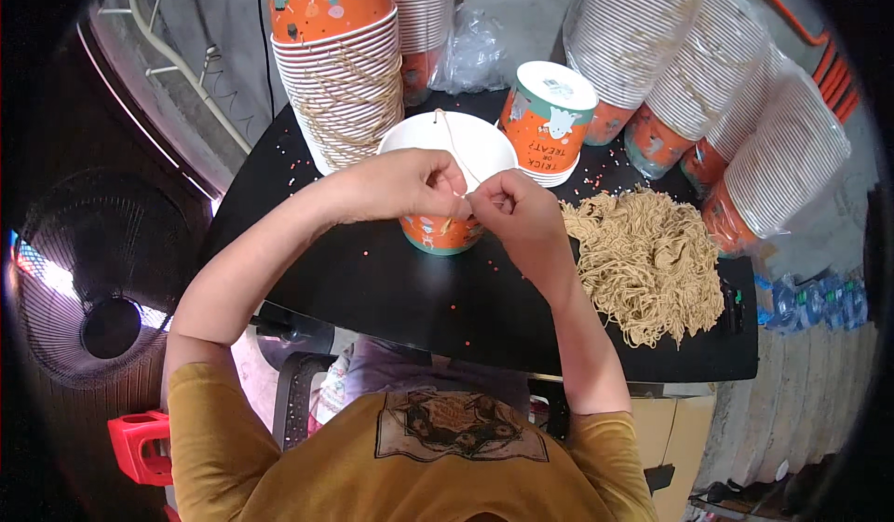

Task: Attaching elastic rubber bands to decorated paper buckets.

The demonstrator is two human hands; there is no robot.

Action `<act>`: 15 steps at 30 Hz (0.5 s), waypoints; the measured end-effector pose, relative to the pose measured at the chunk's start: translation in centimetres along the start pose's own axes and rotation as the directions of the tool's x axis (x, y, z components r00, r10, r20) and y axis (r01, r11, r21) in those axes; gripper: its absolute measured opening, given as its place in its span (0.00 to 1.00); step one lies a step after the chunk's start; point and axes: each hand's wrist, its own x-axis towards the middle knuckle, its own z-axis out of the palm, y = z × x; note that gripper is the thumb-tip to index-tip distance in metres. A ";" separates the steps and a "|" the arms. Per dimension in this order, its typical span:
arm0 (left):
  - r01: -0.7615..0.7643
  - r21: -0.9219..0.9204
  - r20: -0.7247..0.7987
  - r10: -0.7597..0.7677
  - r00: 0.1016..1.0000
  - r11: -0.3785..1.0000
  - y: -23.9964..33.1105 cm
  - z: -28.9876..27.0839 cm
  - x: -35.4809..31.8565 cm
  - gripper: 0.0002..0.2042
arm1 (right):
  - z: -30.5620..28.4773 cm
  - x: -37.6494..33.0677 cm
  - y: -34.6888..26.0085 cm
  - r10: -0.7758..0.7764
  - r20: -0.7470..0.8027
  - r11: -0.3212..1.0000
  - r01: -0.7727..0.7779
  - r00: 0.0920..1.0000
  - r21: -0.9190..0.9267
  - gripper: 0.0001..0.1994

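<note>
A paper bucket (pixel 445 235), white inside with an orange and green printed outside, stands upright on the black table in front of me. A thin tan cord (pixel 453 146) runs from a hole in its far wall across the opening toward my fingers. At the near rim, my left hand (pixel 399 185) pinches the cord with thumb and forefinger. My right hand (pixel 523 213) meets it there, its fingertips also closed on the cord. The cord's end and the near hole are mostly hidden by my fingers. To the right lies a big loose heap of tan cords (pixel 652 266).
Behind the bucket stands an upside-down orange bucket (pixel 545 126). A tall stack of buckets with cords (pixel 340 84) rises at the left, and plastic-wrapped stacks (pixel 633 38) line the back right. Small paper dots litter the black table (pixel 372 289). A fan (pixel 107 326) and red stool (pixel 142 447) are left.
</note>
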 end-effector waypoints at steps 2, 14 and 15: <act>-0.006 0.026 -0.004 0.006 1.000 1.000 -0.2 0.6 -0.3 0.12 | 0.0 0.0 -0.3 0.004 0.015 1.000 -0.004 1.000 0.009 0.11; -0.042 0.039 -0.038 0.044 0.998 0.998 0.3 0.6 -0.3 0.13 | -0.2 0.1 0.5 -0.003 0.038 0.999 0.001 0.999 0.032 0.11; -0.046 0.051 -0.035 0.048 0.998 0.998 0.4 0.5 -0.3 0.14 | -0.2 0.2 0.5 0.000 0.038 0.999 -0.002 0.999 0.039 0.11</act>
